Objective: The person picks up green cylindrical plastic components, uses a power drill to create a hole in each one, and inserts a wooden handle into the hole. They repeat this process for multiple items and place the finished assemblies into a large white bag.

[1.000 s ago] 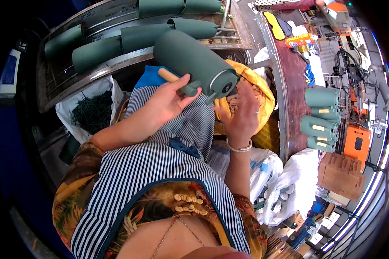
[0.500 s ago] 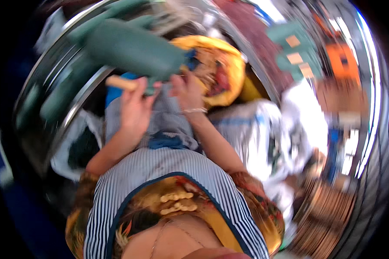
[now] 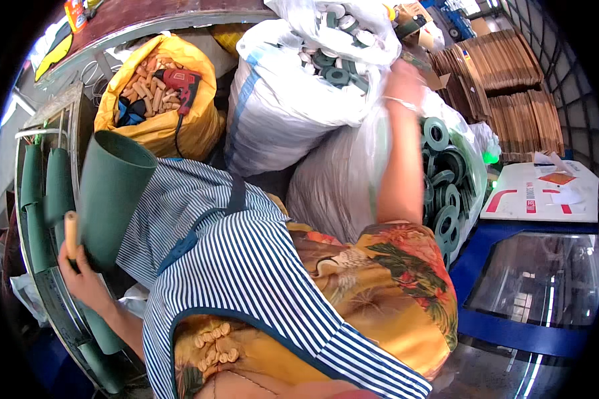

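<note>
My left hand (image 3: 85, 282) is closed around a short wooden handle (image 3: 71, 235), which stands upright at the side of a dark green cylinder (image 3: 110, 199). The cylinder's open round end faces up, and it leans against my striped apron (image 3: 180, 199). Whether the handle is joined to the cylinder is hard to see. My right hand (image 3: 404, 86), smeared by motion, is stretched out to the right rim of a white sack (image 3: 273, 100) filled with green and white round pieces. Its fingers do not show clearly.
A yellow sack (image 3: 206, 130) holds wooden handles and a red power drill (image 3: 183, 86). Green rings (image 3: 446, 223) fill a clear bag under my right arm. More green cylinders (image 3: 41, 246) line a metal-edged rack at left. Stacked cardboard (image 3: 506, 63) stands at far right.
My view has swung right. My right hand has left the green cylinder and reached out to the white sack. My left hand keeps the wooden handle, and the cylinder now stands more upright.
</note>
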Available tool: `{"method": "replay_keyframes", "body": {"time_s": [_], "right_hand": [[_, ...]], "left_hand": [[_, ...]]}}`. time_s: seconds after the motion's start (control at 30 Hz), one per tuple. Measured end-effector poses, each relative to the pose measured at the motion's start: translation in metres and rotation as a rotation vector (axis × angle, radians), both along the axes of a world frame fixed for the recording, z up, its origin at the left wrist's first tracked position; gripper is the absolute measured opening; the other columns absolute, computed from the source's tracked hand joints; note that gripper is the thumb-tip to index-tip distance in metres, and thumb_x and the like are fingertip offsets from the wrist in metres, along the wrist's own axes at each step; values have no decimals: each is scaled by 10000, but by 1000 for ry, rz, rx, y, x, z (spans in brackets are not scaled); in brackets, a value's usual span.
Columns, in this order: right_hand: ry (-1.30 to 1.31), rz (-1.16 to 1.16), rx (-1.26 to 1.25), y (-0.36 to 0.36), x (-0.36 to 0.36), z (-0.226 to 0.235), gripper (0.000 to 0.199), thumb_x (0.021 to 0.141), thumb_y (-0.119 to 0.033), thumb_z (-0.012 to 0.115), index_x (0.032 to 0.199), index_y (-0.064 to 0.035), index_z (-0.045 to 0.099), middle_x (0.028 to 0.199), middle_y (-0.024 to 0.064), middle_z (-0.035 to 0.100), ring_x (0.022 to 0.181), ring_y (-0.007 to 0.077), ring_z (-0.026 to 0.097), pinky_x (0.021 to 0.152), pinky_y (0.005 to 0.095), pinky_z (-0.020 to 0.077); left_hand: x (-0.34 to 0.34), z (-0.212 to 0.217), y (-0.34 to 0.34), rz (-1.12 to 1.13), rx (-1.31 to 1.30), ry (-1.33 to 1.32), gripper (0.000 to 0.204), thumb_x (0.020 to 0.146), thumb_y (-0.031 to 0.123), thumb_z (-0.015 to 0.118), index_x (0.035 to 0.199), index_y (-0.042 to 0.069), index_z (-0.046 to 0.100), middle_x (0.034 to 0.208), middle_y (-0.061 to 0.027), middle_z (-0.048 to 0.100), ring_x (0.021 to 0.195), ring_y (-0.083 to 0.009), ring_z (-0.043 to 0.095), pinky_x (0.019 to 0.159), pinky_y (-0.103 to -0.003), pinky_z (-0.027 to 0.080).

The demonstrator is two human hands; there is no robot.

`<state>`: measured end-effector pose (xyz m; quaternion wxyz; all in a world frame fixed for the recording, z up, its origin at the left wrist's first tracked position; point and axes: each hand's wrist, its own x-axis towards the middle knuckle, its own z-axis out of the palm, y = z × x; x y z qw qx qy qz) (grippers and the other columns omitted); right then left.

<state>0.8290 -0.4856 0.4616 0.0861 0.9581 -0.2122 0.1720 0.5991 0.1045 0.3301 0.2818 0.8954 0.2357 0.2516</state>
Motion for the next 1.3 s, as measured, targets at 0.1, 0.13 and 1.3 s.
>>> {"method": "replay_keyframes", "body": {"time_s": [0.1,0.13,1.3], "right_hand": [[751,-388,-155,-84,-71,21,466,822,-378,700,1202,-109,666,1313,120,599,1144,287,623,940,392,502],[1007,-385,18,-112,-82,6,651,703,-456,798,1222,-92,649,1318,143,589,1160,305,607,956,393,492],[706,1090,752,290,3,-259,451,883,-325,656,1323,-279,569,949,172,573,856,354,604,751,421,503]], "left_hand": [[-5,-37,2,-156,-65,104,322,935,150,607,1224,15,570,1135,-145,634,1056,-276,598,948,-348,435],[-11,-38,-4,-100,-18,120,328,922,133,613,1228,22,569,1149,-144,635,1054,-283,601,943,-353,439],[-30,-27,-45,226,-881,-562,251,843,40,677,1086,-17,646,933,-106,703,853,-155,668,790,-257,525]]}}
